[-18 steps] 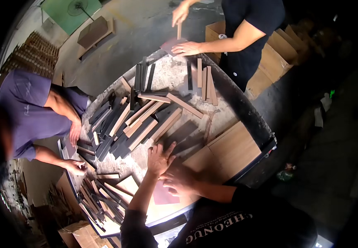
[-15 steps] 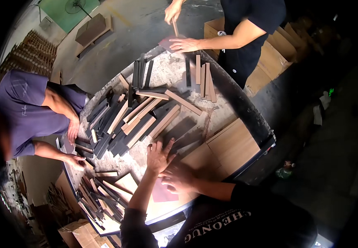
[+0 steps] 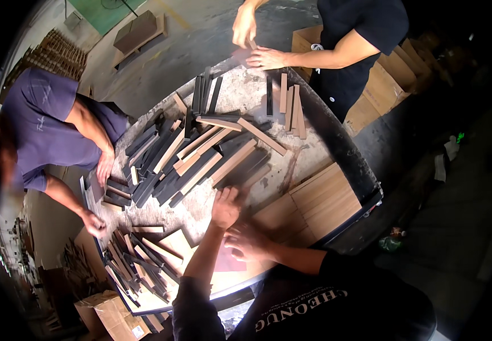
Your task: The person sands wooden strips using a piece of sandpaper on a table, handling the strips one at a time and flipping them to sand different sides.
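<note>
My left hand is over the worktable, with its fingers curled together beside a blurred dark wooden strip. What its fingertips hold, if anything, is hidden. Lower and to its right, my right hand has bent, slightly parted fingers over a reddish sheet that looks like sandpaper. Wooden strips with black and pale faces, such as a pale-topped strip, lie in a loose heap beyond my left hand. Flat pale boards lie side by side to the right of my hands.
The worktable has a worn top and dark raised edges. More strips are piled at its near left. A co-worker in purple stands left, another in black at the far side. Cardboard boxes stand behind that one.
My left hand has drawn its spread fingers together and shifted slightly. The left co-worker's nearer hand has moved left, off the strips. The whole view has shifted a little.
</note>
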{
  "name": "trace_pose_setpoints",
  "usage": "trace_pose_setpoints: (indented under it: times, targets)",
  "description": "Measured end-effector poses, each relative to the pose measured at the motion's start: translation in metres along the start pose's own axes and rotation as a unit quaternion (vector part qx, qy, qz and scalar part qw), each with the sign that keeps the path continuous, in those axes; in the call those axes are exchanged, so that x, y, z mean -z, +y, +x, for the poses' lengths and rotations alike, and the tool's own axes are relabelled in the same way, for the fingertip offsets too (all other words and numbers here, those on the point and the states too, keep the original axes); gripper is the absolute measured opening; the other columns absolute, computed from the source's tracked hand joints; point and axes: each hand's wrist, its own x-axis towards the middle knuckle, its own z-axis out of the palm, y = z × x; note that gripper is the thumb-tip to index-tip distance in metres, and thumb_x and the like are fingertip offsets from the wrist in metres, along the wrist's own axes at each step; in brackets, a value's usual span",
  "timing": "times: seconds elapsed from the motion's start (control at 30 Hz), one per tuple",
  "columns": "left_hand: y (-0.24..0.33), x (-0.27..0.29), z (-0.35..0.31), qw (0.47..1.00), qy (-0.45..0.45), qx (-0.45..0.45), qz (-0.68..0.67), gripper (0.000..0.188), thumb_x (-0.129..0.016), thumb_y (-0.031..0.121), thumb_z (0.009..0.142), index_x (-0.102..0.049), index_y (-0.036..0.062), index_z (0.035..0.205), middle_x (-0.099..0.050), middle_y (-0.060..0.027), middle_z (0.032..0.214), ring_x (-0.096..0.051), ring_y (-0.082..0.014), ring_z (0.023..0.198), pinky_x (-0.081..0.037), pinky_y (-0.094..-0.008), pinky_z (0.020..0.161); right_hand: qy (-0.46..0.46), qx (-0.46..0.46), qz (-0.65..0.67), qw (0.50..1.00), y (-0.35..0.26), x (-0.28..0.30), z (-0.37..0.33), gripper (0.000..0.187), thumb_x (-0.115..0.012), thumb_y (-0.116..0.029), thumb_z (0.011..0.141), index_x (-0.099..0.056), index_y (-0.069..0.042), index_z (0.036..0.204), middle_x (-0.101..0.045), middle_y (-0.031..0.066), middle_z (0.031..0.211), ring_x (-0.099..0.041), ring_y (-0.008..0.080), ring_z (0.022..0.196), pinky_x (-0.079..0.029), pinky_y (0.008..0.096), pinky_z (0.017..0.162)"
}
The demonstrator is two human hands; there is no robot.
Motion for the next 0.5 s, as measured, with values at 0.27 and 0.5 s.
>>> trace_pose_setpoints:
  times: [0.27, 0.5]
  targets:
    - [0.015, -0.007, 0.004, 0.997, 0.009, 0.079, -0.003, 0.024, -0.056, 0.014, 0.078, -0.062, 0.0081, 0.101, -0.057, -0.0109, 0.093, -0.058, -0.0283, 0.084, -0.049, -0.0385, 0.072, 0.055, 0.006, -0.026, 0.998, 0.001, -0.007, -0.003, 0.037, -0.064, -0.031, 0.076, -0.062, -0.011, 0.106, -0.058, 0.0061, 0.116, -0.048, 0.0248, 0.116, -0.032, 0.0418, 0.102]
    - [0.033, 0.042, 0.013, 0.919, -0.061, 0.316, -0.227, 0.022, -0.06, 0.01, 0.074, -0.062, 0.0072, 0.096, -0.062, -0.0153, 0.09, -0.059, -0.0353, 0.086, -0.05, -0.0408, 0.073, 0.038, 0.021, -0.023, 0.999, -0.003, -0.002, -0.001, 0.032, -0.064, -0.03, 0.073, -0.061, -0.013, 0.1, -0.057, 0.005, 0.113, -0.05, 0.0257, 0.11, -0.033, 0.0431, 0.101]
